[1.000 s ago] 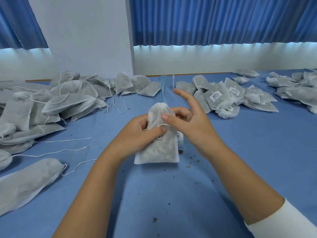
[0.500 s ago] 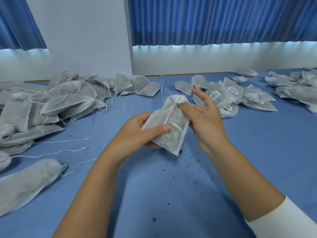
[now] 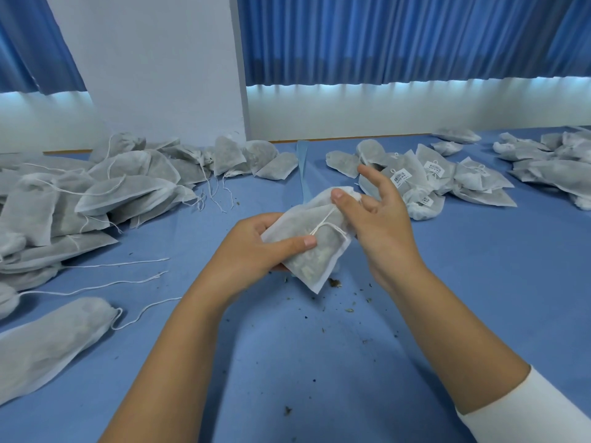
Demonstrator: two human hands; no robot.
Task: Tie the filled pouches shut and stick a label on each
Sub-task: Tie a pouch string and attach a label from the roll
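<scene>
The blue cloth-covered bench carries a large left heap of grey fabric pouches trailing loose strings, so most look untied. A smaller right pile of labelled pouches seems finished. Mid-bench, the left grip clasps one unlabelled filled pouch while the right grip pinches its gathered neck beside the white drawstring.

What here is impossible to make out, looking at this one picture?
Head view only:
- Print on the labels: too small to read.
- String: its upper end runs under the right hand's thumb, so the knot's state is unclear.
- Left hand: most of its fingers lie behind the pouch.
- Left pile: cut off by the frame's edge.
</scene>
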